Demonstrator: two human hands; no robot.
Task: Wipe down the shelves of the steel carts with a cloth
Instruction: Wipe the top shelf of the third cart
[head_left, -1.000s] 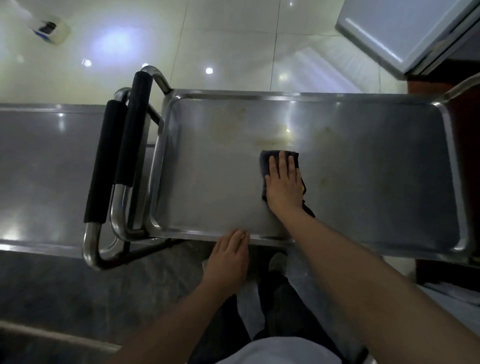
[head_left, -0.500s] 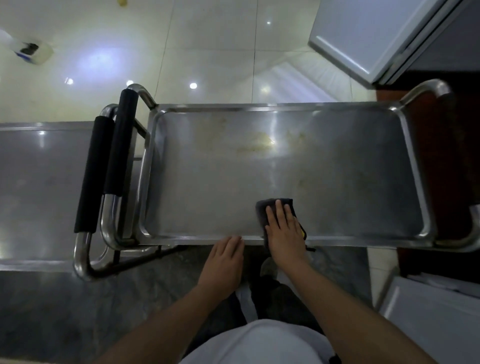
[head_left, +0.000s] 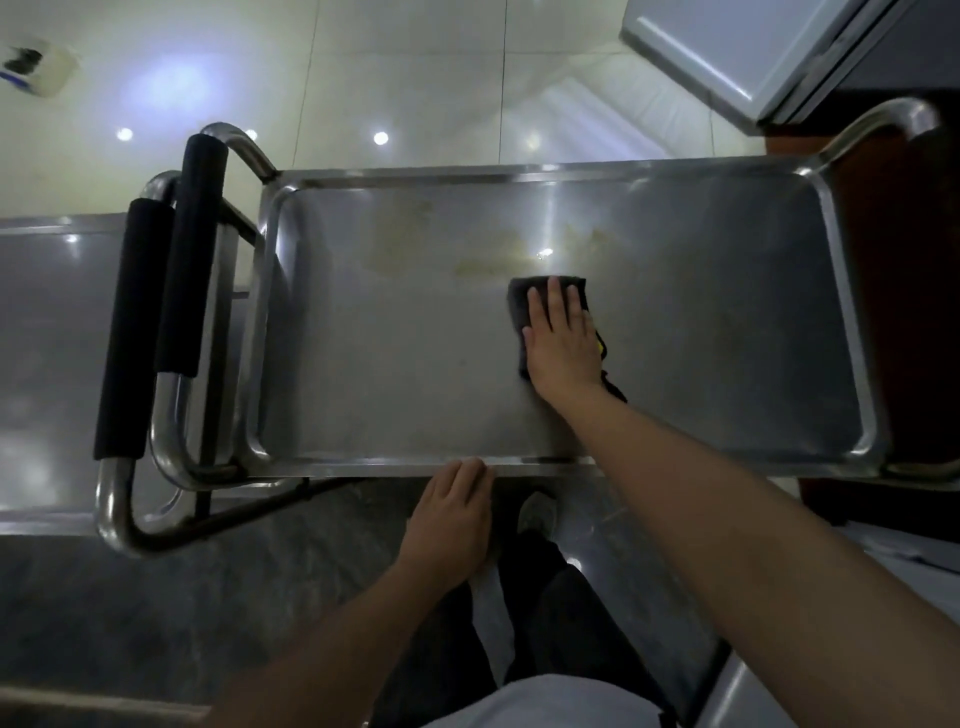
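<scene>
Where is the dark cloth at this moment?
In the head view, the dark cloth lies mid-shelf on the steel cart, under the flat right hand, just below yellowish stains.

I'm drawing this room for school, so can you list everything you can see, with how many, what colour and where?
Cart shelf: one, silver steel, middle, with yellowish stains near the far side.
Cloth: one, dark grey, on the shelf under the right hand.
Second cart: one, silver steel, left edge.
Handles: two, black grips on steel tubes, between the carts.
Far handle: one, steel, top right.
Floor: pale glossy tiles beyond the cart, dark grey nearer.
Small object: one, white and blue, top left on the floor, blurred.
Cabinet: one, white, top right.
Shoe: one, grey, under the shelf edge.
Left hand: rests on the near rim.
Right hand: presses flat on the cloth.
</scene>
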